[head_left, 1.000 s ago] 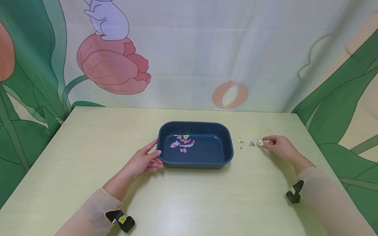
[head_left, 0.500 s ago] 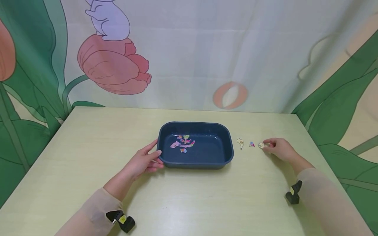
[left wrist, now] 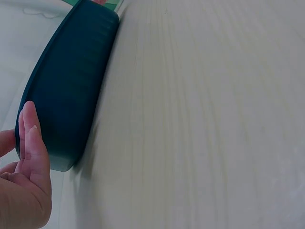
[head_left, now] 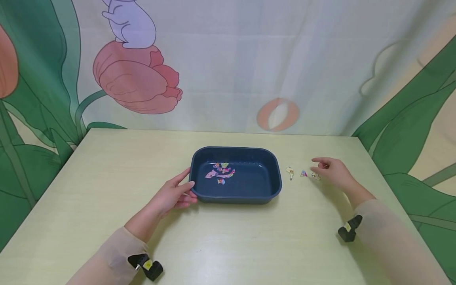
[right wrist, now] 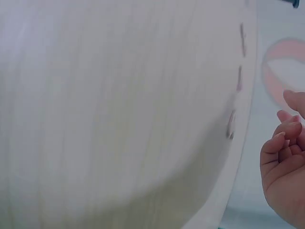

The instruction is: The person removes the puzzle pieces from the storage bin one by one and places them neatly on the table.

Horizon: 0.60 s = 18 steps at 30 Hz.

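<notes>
My left hand (head_left: 174, 196) pinches the left front corner of a dark blue rectangular tray (head_left: 238, 197), thumb on the rim and fingers along the outer wall, as the left wrist view also shows. Several colourful sticker-like cut-outs (head_left: 225, 175) lie in the tray's left half. To the right of the tray, three small flat cut-outs are in a row on the table: a pale one (head_left: 290, 172), a pink-and-blue one (head_left: 303, 173) and a black-and-white one (head_left: 315, 176). Over this last one hovers my right hand (head_left: 333, 171), thumb and forefinger apart with nothing between them.
The pale wooden table (head_left: 228, 245) reaches back to a printed curtain (head_left: 221, 79) with a rabbit, flowers and leaves. A black wrist camera sits on each sleeve, at the left (head_left: 146, 266) and right (head_left: 350, 228).
The right hand has let go of the black-and-white cut-out, which now lies slightly nearer me, and has risen off it with thumb and forefinger spread. Left hand and tray stay still.
</notes>
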{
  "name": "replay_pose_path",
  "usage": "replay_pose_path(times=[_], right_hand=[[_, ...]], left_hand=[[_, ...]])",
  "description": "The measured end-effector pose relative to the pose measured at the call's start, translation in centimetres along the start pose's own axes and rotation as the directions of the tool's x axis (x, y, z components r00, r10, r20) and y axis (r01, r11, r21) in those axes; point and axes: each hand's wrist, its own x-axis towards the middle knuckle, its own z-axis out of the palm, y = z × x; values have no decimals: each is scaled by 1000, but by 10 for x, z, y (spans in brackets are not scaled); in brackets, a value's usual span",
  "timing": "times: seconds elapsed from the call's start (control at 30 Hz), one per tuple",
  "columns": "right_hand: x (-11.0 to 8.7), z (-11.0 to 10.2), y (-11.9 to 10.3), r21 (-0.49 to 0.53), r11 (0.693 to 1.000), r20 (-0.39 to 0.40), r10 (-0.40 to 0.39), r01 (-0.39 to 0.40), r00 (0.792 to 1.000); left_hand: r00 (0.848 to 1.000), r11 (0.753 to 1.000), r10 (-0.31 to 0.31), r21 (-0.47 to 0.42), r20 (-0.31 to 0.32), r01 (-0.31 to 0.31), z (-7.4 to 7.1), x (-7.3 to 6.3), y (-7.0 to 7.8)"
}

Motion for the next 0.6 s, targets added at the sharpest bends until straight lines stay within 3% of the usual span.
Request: replay_pose_path(times=[0.3, 0.6], right_hand=[[1, 17, -32, 85, 993, -2, -84, 84, 996], [-2, 34, -67, 229, 952, 12, -211, 202, 977]], left_hand=[[1000, 1000, 0, -6, 4, 0, -1, 0, 0], [1000, 1000, 7, -7, 14, -6, 0, 1, -1]])
